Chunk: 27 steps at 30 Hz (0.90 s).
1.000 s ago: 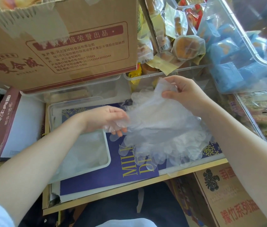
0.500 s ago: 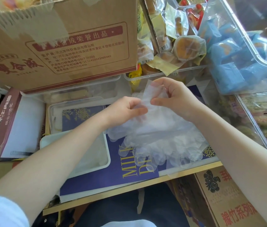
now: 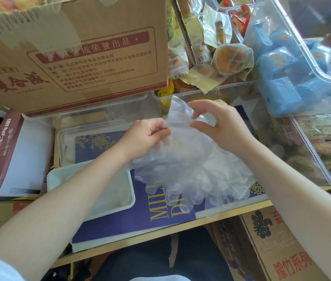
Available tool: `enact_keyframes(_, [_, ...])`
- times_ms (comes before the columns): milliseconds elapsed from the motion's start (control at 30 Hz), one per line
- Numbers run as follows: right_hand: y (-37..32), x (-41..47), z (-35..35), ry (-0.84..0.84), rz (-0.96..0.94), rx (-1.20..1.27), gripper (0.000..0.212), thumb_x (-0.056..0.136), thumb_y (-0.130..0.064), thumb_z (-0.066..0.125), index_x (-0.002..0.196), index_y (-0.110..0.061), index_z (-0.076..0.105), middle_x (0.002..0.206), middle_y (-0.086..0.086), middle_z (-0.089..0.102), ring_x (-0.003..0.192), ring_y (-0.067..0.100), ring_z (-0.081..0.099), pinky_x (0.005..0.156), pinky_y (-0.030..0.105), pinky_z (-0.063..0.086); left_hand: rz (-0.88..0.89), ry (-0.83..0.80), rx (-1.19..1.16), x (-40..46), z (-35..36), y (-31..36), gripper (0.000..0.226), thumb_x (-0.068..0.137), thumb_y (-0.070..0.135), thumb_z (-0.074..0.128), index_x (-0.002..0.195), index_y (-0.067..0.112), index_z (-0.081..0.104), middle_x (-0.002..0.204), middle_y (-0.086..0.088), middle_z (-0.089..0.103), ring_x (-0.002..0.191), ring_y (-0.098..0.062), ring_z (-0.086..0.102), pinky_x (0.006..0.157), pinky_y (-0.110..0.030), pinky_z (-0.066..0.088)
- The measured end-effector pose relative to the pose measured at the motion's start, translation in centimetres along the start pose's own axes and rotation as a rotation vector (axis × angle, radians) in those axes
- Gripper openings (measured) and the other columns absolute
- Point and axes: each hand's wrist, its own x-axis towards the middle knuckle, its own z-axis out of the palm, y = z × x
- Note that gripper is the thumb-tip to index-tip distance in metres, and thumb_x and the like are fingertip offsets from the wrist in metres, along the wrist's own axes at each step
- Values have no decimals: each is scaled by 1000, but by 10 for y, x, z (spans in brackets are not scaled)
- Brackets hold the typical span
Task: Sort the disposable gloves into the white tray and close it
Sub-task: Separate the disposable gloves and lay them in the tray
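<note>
Since half a second ago the left hand (image 3: 150, 136) has been brought up and across to meet the right hand (image 3: 219, 126), and both are now closed in on the cuff end of the gloves (image 3: 191, 167). The thin film is pinched by the left fingers at its left edge; on the right, thumb and forefinger are curled over the raised cuff, which looks pinched, though the contact is veiled by the plastic. The rest of the pile is spread on the blue box (image 3: 160, 218), fingers fanned toward five o'clock. The white tray (image 3: 91, 209) sits at eight o'clock from the pile, partly hidden under the left forearm, with something pale already inside. Its clear lid (image 3: 67, 134) appears to lie just beyond, at eleven o'clock. One glove is being peeled from the stack, it seems. Next, a clean separation is called for, then a carry down-left into the tray.
</note>
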Motion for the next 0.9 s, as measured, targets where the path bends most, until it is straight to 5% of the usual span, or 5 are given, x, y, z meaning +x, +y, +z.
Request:
enact_keyframes(200, [-10,1,4,-79,-60,111,15,80,-25,69,86,-11,69,78,-6,58,73,14,53,70,8,36,68,-4,122,-5,-2,6,15,93,17,56,79,22,61,69,15,64,52,2,53,59,-12,40])
enact_keyframes(300, [-19,-4,2,-164,-26,257,32,85,-43,49,67,-23,67,94,-4,59,92,10,54,82,17,39,54,6,102,-6,-4,6,15,93,16,56,81,22,61,68,14,65,51,1,51,58,-14,40])
enact_keyframes(400, [-26,-1,0,-151,137,388,48,96,-35,37,56,-21,58,111,-7,58,104,1,52,89,14,36,55,-2,120,-6,-5,6,11,93,16,56,85,17,63,70,15,64,52,2,51,58,-11,39])
enact_keyframes(600, [-22,9,5,-153,180,297,4,87,-18,64,85,-18,61,89,-9,61,76,-3,51,69,16,40,97,-10,141,-7,-7,8,13,93,16,56,82,13,64,66,18,61,54,-1,51,57,-11,37])
enact_keyframes(900, [-23,6,4,-75,158,361,30,81,-4,69,109,-14,61,78,-5,62,68,-1,50,69,6,37,99,-37,97,-9,-7,6,13,93,16,56,84,22,62,73,10,67,60,-4,53,59,-10,38])
